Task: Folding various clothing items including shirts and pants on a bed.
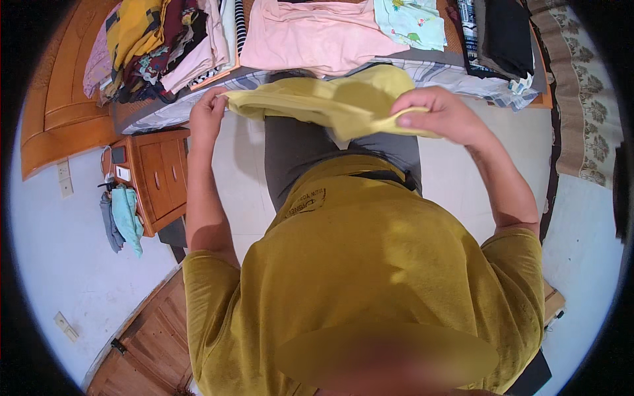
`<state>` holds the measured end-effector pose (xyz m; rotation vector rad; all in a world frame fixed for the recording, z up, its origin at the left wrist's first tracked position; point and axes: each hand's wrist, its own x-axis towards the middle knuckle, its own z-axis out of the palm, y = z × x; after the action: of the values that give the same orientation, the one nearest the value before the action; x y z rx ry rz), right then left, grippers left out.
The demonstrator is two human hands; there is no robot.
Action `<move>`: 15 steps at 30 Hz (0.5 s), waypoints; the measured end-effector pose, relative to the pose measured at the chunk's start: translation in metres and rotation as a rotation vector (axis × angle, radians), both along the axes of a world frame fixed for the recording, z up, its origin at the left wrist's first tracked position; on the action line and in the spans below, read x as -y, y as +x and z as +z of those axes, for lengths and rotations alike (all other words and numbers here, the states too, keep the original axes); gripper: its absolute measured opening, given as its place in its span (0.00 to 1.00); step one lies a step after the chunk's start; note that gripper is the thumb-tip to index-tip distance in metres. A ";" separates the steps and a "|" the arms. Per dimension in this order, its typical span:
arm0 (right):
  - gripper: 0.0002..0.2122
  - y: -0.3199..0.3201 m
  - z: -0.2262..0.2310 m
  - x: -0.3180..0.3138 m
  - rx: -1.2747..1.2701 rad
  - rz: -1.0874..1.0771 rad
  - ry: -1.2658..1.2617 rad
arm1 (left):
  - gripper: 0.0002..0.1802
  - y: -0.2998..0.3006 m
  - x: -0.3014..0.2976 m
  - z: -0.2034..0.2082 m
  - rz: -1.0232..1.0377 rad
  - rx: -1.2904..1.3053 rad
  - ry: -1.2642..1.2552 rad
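A pale yellow garment [310, 99] is stretched between my two hands in front of my thighs, just off the bed's near edge. My left hand [207, 113] pinches its left end. My right hand [439, 115] grips the opposite end, thumb on top. The cloth sags and folds in the middle, so its exact kind does not show. Beyond it, a pink top [317, 33] lies spread on the bed, and a mint-green printed cloth [413, 23] lies at its right side.
A heap of mixed clothes [152, 49] sits on the bed's left, and dark folded clothes [507, 39] on its right. A wooden nightstand [158, 175] stands at the left, with small cloths [125, 218] hanging beside it. A patterned curtain [584, 99] hangs at the right.
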<state>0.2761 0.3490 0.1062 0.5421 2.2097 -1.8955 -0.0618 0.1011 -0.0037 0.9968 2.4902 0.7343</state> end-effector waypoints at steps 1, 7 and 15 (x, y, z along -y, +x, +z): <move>0.07 -0.005 0.003 0.014 -0.026 0.052 -0.050 | 0.06 -0.002 -0.003 -0.008 0.064 0.168 0.254; 0.07 -0.041 0.034 0.063 -0.040 0.485 -0.089 | 0.09 0.059 -0.063 0.032 -0.061 0.922 0.734; 0.09 -0.051 -0.015 0.037 -0.151 -0.061 -0.206 | 0.10 0.126 -0.064 0.048 -0.419 1.260 0.644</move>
<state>0.2254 0.3124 0.0916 0.4503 2.0696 -2.2311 0.0647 0.1650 0.0441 0.7762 0.9446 1.4442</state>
